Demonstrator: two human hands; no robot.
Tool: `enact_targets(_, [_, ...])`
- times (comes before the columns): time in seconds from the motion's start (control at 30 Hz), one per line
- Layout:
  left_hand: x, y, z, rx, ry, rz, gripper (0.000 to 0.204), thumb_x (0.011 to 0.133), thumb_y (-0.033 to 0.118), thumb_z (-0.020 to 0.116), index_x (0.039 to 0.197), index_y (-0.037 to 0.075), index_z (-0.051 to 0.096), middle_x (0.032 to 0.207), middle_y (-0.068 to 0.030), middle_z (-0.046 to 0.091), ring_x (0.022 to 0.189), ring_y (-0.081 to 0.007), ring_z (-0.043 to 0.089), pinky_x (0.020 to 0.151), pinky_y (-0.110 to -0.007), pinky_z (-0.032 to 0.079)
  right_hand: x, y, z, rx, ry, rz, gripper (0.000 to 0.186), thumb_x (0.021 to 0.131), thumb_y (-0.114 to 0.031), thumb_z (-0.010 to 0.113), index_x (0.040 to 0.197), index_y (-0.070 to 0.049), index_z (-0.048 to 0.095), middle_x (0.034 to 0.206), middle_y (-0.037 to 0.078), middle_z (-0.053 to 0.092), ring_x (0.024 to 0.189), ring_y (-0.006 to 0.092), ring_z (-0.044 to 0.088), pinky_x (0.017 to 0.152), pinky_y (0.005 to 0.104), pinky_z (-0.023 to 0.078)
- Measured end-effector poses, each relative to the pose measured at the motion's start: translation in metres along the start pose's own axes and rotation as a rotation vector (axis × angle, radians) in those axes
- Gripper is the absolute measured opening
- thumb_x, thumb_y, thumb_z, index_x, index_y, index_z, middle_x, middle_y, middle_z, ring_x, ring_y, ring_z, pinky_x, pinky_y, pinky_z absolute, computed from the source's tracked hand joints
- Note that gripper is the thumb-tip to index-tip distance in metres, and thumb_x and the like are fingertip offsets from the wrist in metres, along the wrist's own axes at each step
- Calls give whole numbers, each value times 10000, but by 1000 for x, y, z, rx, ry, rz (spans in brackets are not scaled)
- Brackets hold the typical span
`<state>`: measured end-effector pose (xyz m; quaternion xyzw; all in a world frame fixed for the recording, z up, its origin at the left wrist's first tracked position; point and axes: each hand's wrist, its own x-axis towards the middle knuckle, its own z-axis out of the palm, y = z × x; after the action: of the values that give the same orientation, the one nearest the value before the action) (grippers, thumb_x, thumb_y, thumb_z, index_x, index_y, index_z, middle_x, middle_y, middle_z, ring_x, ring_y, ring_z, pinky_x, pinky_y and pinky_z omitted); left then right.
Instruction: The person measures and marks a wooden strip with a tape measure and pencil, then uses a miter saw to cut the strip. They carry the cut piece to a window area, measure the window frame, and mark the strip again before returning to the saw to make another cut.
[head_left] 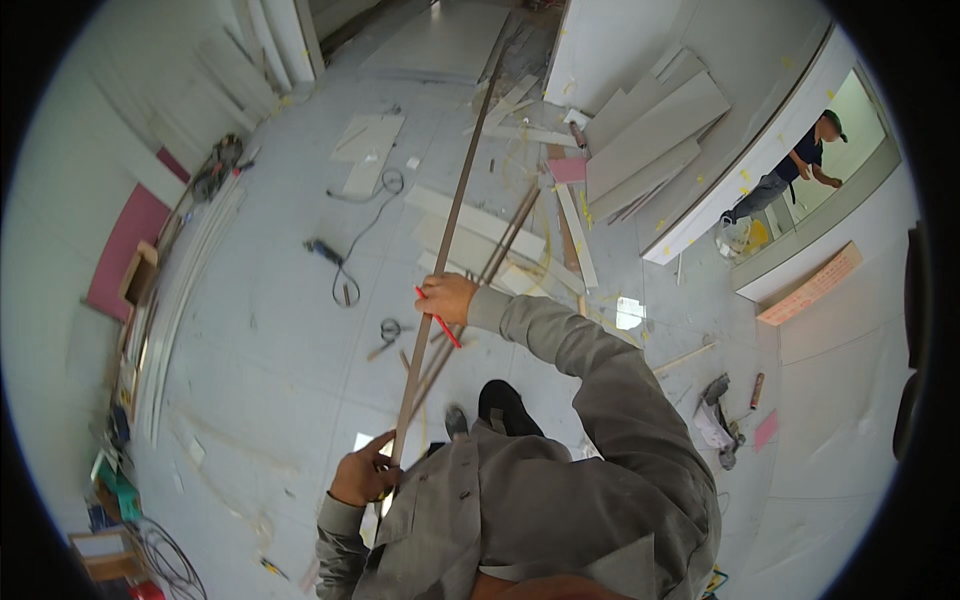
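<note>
A long, thin brown strip (461, 190) runs from close to my body far out over the floor. My left hand (365, 472) grips its near part, with the thumb and fingers closed about it. Farther along, my right hand (447, 298) is closed over the strip and also holds a slim red pencil-like stick (447, 329), which slants across the strip. I cannot make out its tip clearly. Below the strip, more brown strips (512, 232) lie on the floor beside pale cut boards (482, 212).
A corded blue power tool (322, 251) lies left of the strip. Large pale panels (655, 125) lean at the right wall. Long white strips (190, 290) line the left side. Another person (800, 165) stands beyond an opening at the right, near a bucket (734, 236).
</note>
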<state>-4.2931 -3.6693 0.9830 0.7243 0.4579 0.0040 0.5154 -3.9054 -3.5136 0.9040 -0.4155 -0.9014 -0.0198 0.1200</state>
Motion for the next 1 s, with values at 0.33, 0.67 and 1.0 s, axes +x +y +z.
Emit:
enact_targets(0.33, [245,3,-144,-88,-93,11,723,832,81,803,1506,115,544,890,-111,787,766,-156,736,705,-328,595,122,222,45,13,-15,98,87,869,-237,702,885,-166,654,890,27,668,1034,258,636,751,438,560])
enact_targets(0.67, [480,77,-336,-58,-114,32,676,844,100,791,1481,69,569,852,-110,776,738,-136,723,693,-318,587,273,465,70,65,-6,175,132,880,-264,701,907,-147,646,898,46,670,1042,255,642,759,438,572])
enact_targets(1.0, [745,118,-499,21,-97,102,728,807,145,799,1494,115,560,886,-125,787,778,-207,766,721,-359,611,415,734,51,-29,-8,256,100,864,-226,722,901,-149,668,911,37,681,1053,259,639,751,436,569])
